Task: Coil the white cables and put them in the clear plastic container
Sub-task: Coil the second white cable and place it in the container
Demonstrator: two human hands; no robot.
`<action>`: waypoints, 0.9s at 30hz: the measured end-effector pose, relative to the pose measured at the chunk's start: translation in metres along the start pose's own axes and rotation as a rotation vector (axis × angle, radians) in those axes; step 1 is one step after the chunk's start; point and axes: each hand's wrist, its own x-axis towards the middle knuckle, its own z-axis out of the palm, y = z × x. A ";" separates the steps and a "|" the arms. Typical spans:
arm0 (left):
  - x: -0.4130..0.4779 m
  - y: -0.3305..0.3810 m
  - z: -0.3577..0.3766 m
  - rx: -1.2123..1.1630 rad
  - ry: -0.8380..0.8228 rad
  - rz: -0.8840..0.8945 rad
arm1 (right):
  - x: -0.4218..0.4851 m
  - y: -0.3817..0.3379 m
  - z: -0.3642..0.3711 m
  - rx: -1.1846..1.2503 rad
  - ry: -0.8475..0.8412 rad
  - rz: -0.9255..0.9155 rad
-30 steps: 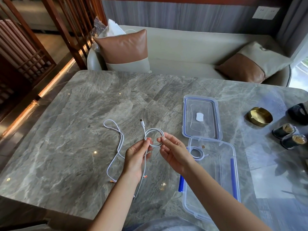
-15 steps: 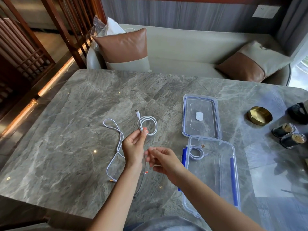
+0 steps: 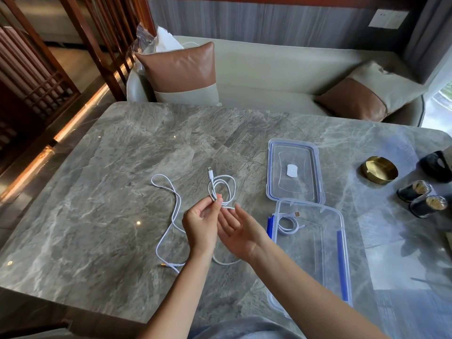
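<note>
A white cable (image 3: 223,185) is partly coiled above the grey marble table (image 3: 102,216). My left hand (image 3: 201,222) pinches the small coil at its bottom, and the plug end sticks up behind it. My right hand (image 3: 241,231) lies palm up just to the right, fingers relaxed, with a strand running across its fingertips. The cable's loose tail (image 3: 175,211) snakes over the table to the left and under my wrists. The clear plastic container (image 3: 340,216) stands to the right and holds another coiled white cable (image 3: 288,225).
The container's lid (image 3: 270,167) lies flat behind it. At the right edge are a brass bowl (image 3: 378,170), two dark jars (image 3: 420,198) and a black object (image 3: 435,165). A sofa with cushions (image 3: 181,72) runs behind the table.
My right hand has come up from below to the coil, bringing a strand with it. The coil in my left hand has gained a loop, and the tail has shifted.
</note>
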 end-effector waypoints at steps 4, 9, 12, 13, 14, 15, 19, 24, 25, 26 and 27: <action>-0.001 0.006 0.000 -0.021 0.001 0.022 | 0.006 0.005 -0.001 -0.037 0.092 -0.141; -0.004 0.012 0.000 -0.092 0.003 -0.026 | 0.008 0.009 0.000 -0.147 0.086 -0.332; -0.006 0.019 0.000 -0.197 -0.030 -0.144 | 0.006 0.008 0.001 -0.220 0.031 -0.385; -0.006 0.022 0.000 -0.223 -0.036 -0.183 | 0.005 0.008 0.001 -0.262 0.018 -0.401; -0.005 0.025 0.000 -0.248 -0.039 -0.218 | 0.005 0.009 0.000 -0.302 0.008 -0.417; -0.005 0.026 0.000 -0.271 -0.039 -0.243 | 0.004 0.009 -0.001 -0.339 0.002 -0.429; -0.002 0.031 -0.003 -0.285 -0.047 -0.272 | 0.003 0.008 -0.007 -0.465 0.002 -0.472; 0.000 0.023 -0.009 -0.168 -0.036 -0.219 | 0.005 0.003 -0.012 -0.628 0.029 -0.648; 0.000 0.022 -0.010 -0.128 -0.039 -0.196 | 0.005 0.000 -0.013 -0.662 0.032 -0.683; 0.000 0.021 -0.011 -0.090 -0.050 -0.173 | 0.006 -0.002 -0.013 -0.703 0.033 -0.715; 0.000 0.020 -0.012 -0.056 -0.070 -0.153 | 0.008 -0.005 -0.013 -0.757 0.034 -0.743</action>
